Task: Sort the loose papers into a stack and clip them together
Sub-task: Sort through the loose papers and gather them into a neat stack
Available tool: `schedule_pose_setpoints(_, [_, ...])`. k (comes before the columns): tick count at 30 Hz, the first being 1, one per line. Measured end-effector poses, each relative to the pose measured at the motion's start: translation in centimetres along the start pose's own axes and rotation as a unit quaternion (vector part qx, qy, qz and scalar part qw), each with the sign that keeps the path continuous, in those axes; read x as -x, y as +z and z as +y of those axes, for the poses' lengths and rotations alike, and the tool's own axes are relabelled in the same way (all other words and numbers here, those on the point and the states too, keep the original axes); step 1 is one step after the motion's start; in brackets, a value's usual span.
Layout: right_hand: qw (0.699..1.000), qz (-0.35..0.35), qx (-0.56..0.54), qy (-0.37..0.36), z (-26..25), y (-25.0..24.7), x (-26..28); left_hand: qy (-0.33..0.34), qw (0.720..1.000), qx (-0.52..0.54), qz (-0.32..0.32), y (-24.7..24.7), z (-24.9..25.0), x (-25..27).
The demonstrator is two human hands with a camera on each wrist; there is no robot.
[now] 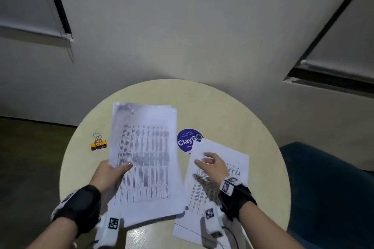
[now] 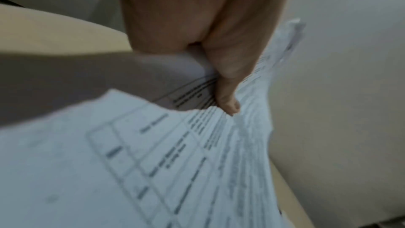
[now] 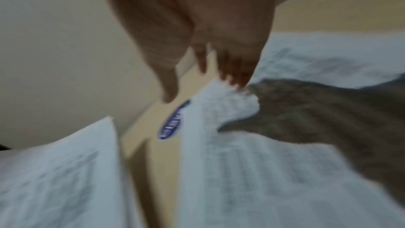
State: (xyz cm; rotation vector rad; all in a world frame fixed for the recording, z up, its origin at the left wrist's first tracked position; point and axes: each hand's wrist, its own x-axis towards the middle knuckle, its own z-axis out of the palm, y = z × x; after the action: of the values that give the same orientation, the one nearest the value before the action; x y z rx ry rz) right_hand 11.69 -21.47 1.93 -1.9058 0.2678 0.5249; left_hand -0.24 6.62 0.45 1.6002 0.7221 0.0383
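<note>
The left hand (image 1: 110, 172) pinches a gathered stack of printed sheets (image 1: 144, 159) at its near-left edge, thumb (image 2: 228, 103) on top and the other fingers hidden beneath; the left wrist view shows the thumb pressing into fanned page edges, so the sheets are collected but not yet squared. The stack tilts up off the tabletop (image 1: 253, 127), its far end raised.

The right hand (image 1: 212, 164) hovers over or lightly touches a loose sheet (image 1: 218, 180) lying flat to the right of the stack, fingers loosely spread and slightly bent, holding nothing; the blurred right wrist view does not settle whether the fingertips (image 3: 237, 77) touch the paper. Another sheet (image 1: 188, 230) shows beneath it, nearer the person.

By this reckoning the sorting is partly done: most pages sit in the left hand, at least two remain on the tabletop. The orange binder clip (image 1: 98, 143) lies untouched, well to the left of the left hand's fingers, so clipping is still ahead. A round blue ClayGo sticker (image 1: 187, 140) sits between the stack and the loose sheet.

Both wrists wear black straps with white marker blocks.
</note>
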Motion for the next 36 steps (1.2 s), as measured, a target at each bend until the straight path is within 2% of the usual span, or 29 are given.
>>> schedule_pose_setpoints(1, [0.993,0.070,0.082,0.040,1.6,-1.5,-0.3,-0.038,0.999,0.000,0.008,-0.3,-0.9,-0.2])
schedule_pose_setpoints(2, [0.974,0.126,0.164,0.095,3.3,-3.0,-0.5,-0.077,0.997,-0.012,0.021,-0.5,-2.0,-0.4])
schedule_pose_setpoints(4, [0.929,0.166,0.266,0.199,6.2,-5.1,0.1,-0.136,0.989,-0.050,0.030,-0.9,-4.3,-0.9])
schedule_pose_setpoints(7, [0.901,0.171,0.314,0.246,9.1,-5.5,0.1,-0.166,0.976,-0.141,0.028,-1.3,-6.8,-1.7])
schedule_pose_setpoints(10, [0.903,0.127,0.327,0.250,9.3,-4.1,-0.6,-0.150,0.965,-0.216,0.015,-1.2,-7.0,-2.0])
schedule_pose_setpoints(13, [0.905,0.102,0.340,0.236,8.8,-2.5,-0.3,-0.150,0.961,-0.231,0.011,-0.9,-6.7,-1.9])
schedule_pose_setpoints(18, [0.953,0.048,0.237,0.183,8.9,-2.0,0.4,-0.154,0.963,-0.222,0.013,-0.9,-6.7,-1.4])
schedule_pose_setpoints(21, [0.957,0.033,0.239,0.159,8.6,-2.1,0.9,-0.152,0.964,-0.218,0.016,-0.7,-6.5,-1.3])
schedule_pose_setpoints(25, [0.976,0.102,0.170,0.089,8.0,-3.2,0.5,-0.153,0.964,-0.216,0.019,-0.8,-6.6,-1.1])
schedule_pose_setpoints(30, [0.983,0.184,-0.022,0.007,5.0,-6.6,-0.5,-0.153,0.966,-0.210,0.015,-1.0,-6.7,-1.1])
schedule_pose_setpoints(33, [0.980,0.169,-0.104,0.003,3.9,-8.5,-1.6,-0.159,0.966,-0.205,0.008,-1.1,-6.6,-1.0])
schedule_pose_setpoints(36, [0.985,0.124,-0.116,0.006,3.2,-7.6,-2.2,-0.167,0.966,-0.195,0.006,-1.2,-6.4,-1.0])
